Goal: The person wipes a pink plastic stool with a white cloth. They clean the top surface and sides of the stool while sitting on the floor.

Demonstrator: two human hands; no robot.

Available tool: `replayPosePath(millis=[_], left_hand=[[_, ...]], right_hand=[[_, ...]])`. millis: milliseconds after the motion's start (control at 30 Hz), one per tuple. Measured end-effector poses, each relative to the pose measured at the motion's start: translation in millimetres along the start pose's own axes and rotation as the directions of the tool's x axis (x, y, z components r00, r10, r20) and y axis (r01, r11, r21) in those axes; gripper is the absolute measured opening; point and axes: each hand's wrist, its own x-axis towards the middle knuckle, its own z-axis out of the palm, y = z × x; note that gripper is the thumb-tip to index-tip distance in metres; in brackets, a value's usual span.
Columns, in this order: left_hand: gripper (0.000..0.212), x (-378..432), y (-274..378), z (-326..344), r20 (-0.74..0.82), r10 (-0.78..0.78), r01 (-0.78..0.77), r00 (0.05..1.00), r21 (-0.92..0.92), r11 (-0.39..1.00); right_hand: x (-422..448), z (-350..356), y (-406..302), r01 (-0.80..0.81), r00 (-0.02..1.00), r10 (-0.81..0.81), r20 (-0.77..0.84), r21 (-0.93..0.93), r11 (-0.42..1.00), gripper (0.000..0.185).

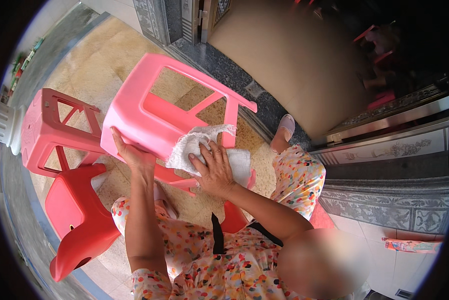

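Note:
A pink plastic stool (134, 108) lies tilted on its side before me, its seat towards the left and its legs pointing right. My left hand (134, 153) grips the edge near the seat, thumb on the outer face and the other fingers hidden behind it. A white frayed cloth (187, 150) is under my right hand (214, 168), which presses it against the stool's near side with the fingers spread and bent. One end of the cloth lies over a leg frame; the other hangs to the right of my hand.
A darker pink stool (40, 138) and a red plastic child's chair (85, 202) stand at the left. Behind the pink stool runs a dark stone threshold (224, 63) at a doorway. A white fluted column (7, 125) rises at the far left.

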Motion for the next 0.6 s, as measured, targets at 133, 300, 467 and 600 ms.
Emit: replayPosePath(millis=[133, 300, 467, 600], left_hand=[[0.063, 3, -1, 5, -0.011, -0.005, 0.005, 1.0, 0.015, 1.0], [0.064, 9, 3, 0, -0.016, -0.004, 0.005, 1.0, 0.055, 0.998], [0.062, 16, 6, -3, -0.046, -0.047, 0.049, 0.998, 0.045, 0.998], [0.065, 19, 12, -4, -0.065, 0.0, 0.005, 0.998, 0.068, 0.998]], right_hand=[[-31, -5, 21, 0.001, 0.998, -0.003, 0.056, 0.037, 0.999, 0.063], [-62, 0, 27, 0.044, 0.997, -0.051, 0.052, 0.121, 0.992, 0.066], [-74, -9, 41, 0.066, 0.984, -0.098, 0.151, 0.205, 0.976, 0.054], [-75, -43, 73, -0.2, 0.979, 0.173, 0.109, 0.315, 0.928, 0.052]])
